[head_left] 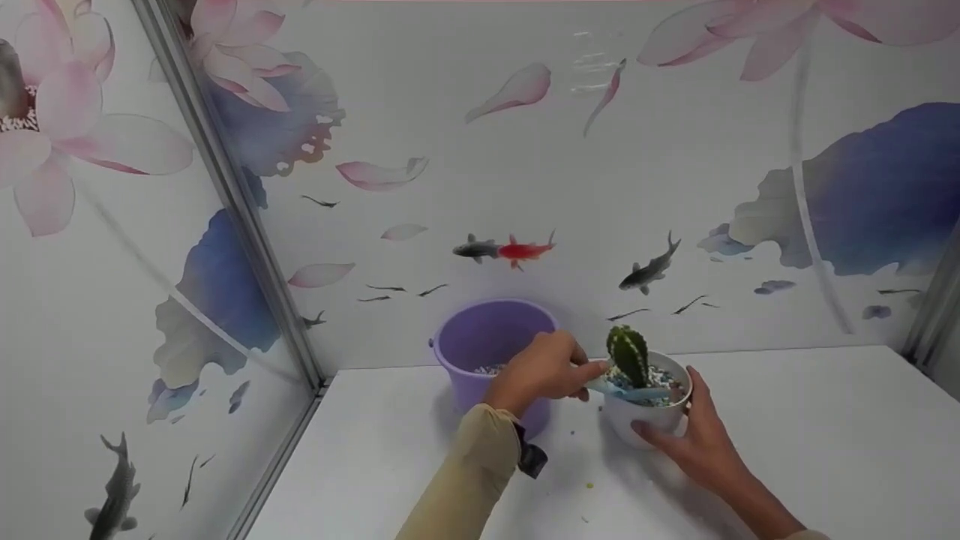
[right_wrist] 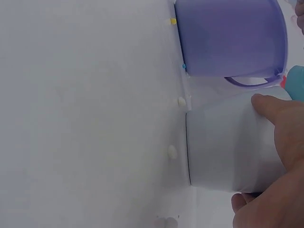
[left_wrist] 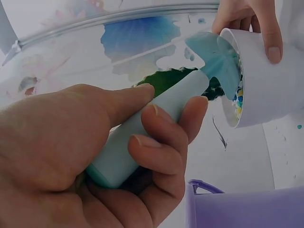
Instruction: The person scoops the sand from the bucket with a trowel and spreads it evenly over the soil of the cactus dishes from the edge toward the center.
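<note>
My left hand (head_left: 541, 369) grips the thick handle of a light blue toy trowel (left_wrist: 152, 124), its thumb along one side and the fingers curled round the other. The trowel's blade lies over the rim of a white flower pot (head_left: 634, 424), beside a green ribbed cactus (head_left: 628, 355). Colourful pebbles (head_left: 664, 375) fill the pot around the cactus. My right hand (head_left: 701, 442) holds the pot from the right, thumb on its near wall and fingers round the far side. In the right wrist view the pot's base sits at the white tabletop (right_wrist: 95, 118).
Left of the pot stands a purple bucket (head_left: 466, 386) with pebbles (head_left: 489, 369) at its bottom. A few stray pebbles (right_wrist: 172, 152) lie on the table near the pot. Behind is a wall panel (head_left: 420, 225) printed with fish and petals; a metal post (head_left: 240, 195) marks the left corner.
</note>
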Demonstrator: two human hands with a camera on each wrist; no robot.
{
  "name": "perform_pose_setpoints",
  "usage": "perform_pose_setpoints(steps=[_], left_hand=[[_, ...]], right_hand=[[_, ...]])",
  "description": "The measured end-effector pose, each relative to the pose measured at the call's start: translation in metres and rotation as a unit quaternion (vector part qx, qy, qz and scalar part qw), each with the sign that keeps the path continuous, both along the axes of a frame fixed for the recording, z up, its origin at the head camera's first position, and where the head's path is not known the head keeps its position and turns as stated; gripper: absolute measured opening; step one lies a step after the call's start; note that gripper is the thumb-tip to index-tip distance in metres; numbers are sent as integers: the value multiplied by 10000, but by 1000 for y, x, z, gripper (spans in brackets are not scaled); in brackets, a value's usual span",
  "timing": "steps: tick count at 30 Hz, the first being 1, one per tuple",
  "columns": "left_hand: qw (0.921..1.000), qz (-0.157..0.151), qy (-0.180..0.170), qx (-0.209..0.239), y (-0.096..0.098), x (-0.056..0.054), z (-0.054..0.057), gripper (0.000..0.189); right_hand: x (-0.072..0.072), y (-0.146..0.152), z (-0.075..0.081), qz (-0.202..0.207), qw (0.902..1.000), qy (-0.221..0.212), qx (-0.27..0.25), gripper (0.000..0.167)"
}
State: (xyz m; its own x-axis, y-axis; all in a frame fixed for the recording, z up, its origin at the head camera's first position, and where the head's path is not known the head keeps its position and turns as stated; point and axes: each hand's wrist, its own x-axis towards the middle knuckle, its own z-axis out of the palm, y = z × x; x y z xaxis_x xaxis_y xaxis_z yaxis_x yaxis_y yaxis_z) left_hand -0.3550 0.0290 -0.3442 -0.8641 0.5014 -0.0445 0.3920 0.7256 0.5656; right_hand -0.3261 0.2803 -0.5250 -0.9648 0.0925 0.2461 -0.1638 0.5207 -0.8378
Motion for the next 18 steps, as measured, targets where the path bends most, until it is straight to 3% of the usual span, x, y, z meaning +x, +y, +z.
perform_pose_setpoints(steps=[11, 18], left_hand=[[9997, -164, 137, 108, -11, -3, 0, 32], [9995, -217, 46, 224, -21, -7, -2, 23]], right_hand=[[-1, 2, 0, 50, 10000, -61, 30, 139], [-2, 6, 0, 121, 9999, -16, 64, 137]])
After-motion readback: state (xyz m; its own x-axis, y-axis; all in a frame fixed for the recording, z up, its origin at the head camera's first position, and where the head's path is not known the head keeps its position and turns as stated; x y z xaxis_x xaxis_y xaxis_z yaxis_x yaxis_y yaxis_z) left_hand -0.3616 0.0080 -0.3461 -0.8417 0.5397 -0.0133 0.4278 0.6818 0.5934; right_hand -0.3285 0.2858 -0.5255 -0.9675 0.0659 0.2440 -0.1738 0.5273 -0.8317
